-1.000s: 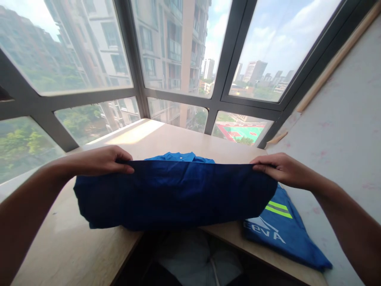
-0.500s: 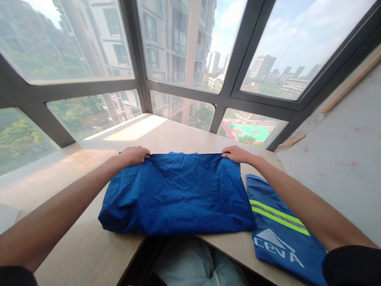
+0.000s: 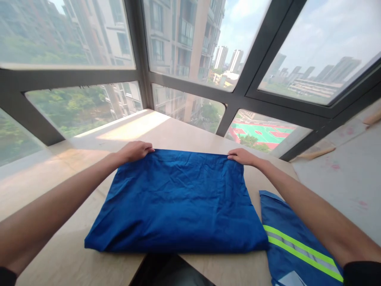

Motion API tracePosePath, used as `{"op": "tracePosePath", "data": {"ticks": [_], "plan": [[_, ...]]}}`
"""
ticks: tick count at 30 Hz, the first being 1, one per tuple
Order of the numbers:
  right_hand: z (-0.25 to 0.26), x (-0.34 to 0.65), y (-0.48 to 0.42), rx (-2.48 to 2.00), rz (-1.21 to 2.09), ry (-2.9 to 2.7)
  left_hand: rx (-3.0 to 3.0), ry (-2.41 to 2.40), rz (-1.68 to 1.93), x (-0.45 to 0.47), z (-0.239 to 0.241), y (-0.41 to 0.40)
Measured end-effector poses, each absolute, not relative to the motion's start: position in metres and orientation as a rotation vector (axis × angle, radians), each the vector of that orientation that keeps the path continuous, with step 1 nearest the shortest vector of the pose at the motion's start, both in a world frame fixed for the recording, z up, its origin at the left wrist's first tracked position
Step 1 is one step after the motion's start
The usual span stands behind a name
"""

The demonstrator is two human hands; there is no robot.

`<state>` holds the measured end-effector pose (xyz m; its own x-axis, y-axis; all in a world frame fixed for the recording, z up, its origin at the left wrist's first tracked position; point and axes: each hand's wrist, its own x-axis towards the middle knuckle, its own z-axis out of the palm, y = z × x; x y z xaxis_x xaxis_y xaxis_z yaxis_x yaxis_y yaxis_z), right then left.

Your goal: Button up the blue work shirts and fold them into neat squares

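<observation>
Folded blue garment pinned at far corners

The blue garment (image 3: 178, 202) is laid folded on the bench (image 3: 59, 254), reaching its near edge. Its far left corner is pinched by the left hand (image 3: 135, 151), its far right corner by the right hand (image 3: 242, 157), fingers closed on cloth. A striped garment (image 3: 297, 246) is seen just beside it, at the right.

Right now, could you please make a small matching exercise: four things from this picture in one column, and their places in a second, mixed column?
Things:
1. left hand
2. right hand
3. folded blue garment
4. garment with reflective stripes

Places:
A. flat in the middle of the wooden surface
B. on the folded garment's far right corner
C. at the near right, partly under the right forearm
D. on the folded garment's far left corner

Pairs: 1-D, 2-B, 3-A, 4-C
</observation>
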<state>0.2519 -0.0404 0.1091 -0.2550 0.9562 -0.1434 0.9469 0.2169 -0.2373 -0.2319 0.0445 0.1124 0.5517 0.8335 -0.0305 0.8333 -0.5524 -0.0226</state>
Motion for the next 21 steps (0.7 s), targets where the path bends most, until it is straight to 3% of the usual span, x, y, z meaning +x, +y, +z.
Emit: {"op": "tracePosePath", "data": {"ticks": [10,17,21], "plan": [[0.022,0.239,-0.007,-2.159,0.322,-2.444,-2.716,-1.606,0.139,-0.199,0.028,0.081],[0.021,0.245,-0.016,-2.272,0.092,-2.257,-2.466,-1.843,-0.179,-0.205,0.026,0.086],[0.012,0.194,-0.024,-2.067,-0.079,-2.085,-2.505,-1.749,-0.339,-0.166,0.019,0.060]]}}
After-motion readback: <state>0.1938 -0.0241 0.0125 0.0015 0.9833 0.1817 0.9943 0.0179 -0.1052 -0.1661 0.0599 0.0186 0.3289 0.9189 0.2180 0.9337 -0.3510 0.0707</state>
